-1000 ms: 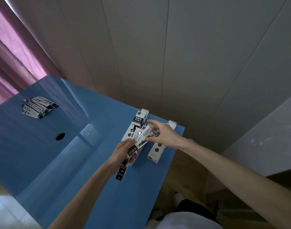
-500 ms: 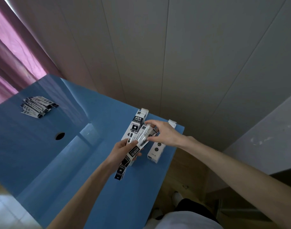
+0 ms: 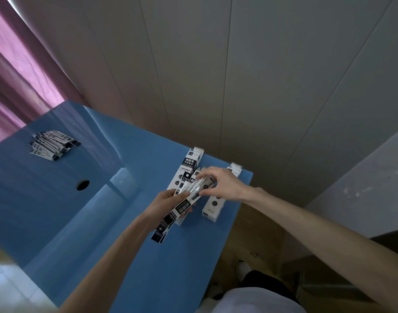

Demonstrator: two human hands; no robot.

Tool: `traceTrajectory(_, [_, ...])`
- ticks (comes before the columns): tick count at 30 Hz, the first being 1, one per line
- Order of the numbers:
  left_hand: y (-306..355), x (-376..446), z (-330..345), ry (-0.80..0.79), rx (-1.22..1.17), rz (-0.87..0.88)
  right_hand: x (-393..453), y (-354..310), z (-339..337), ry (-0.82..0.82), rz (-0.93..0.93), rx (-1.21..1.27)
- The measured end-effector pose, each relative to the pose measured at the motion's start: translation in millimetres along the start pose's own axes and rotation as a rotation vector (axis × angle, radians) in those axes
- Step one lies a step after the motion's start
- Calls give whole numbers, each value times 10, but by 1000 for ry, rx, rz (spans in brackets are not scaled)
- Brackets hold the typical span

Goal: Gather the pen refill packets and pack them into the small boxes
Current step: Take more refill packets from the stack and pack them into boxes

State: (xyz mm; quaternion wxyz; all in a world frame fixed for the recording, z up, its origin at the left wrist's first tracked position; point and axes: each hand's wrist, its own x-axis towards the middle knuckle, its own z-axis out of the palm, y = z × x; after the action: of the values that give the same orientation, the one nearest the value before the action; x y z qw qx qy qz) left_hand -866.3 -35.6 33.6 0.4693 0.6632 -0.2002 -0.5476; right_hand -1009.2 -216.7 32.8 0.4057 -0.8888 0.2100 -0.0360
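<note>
While left hand (image 3: pixel 168 203) holds packets (image 3: pixel 182 205), right hand (image 3: pixel 222 184) has slid nearer.

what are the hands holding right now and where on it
Both hold one bundle of refill packets: the left hand grips it around the middle, the right hand pinches its upper end above the boxes.

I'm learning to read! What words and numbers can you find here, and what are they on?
"0.5" on the right small box, in a dark circle.
"中性替芯" seems to be on the black label of the left small box; the larger line above it is too blurred.
Print on the packets held in the left hand and right hand is too small.
The far packet pile is unreadable.
</note>
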Motion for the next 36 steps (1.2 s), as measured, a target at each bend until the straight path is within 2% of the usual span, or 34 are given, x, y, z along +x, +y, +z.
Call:
traceTrajectory(9, [39,-23,-71,-98,-42,-55,-12,140,-10,11,49,120])
traceTrajectory(14, [40,0,-167,-4,-39,-67,-65,225,-52,106,48,131])
traceTrajectory(19, [33,32,-205,15,43,4,-116,188,-53,157,-11,-104])
traceTrajectory(23, [57,95,-142,26,-55,-35,-135,214,21,222,-267,-508])
traceTrajectory(26, [110,132,-74,48,-114,-67,-133,298,111,256,-371,-687])
traceTrajectory(30, [165,191,-15,71,-136,-77,-165,350,173,362,-415,-745])
traceTrajectory(36, [214,263,97,60,-109,-69,-174,318,256,420,-493,-721])
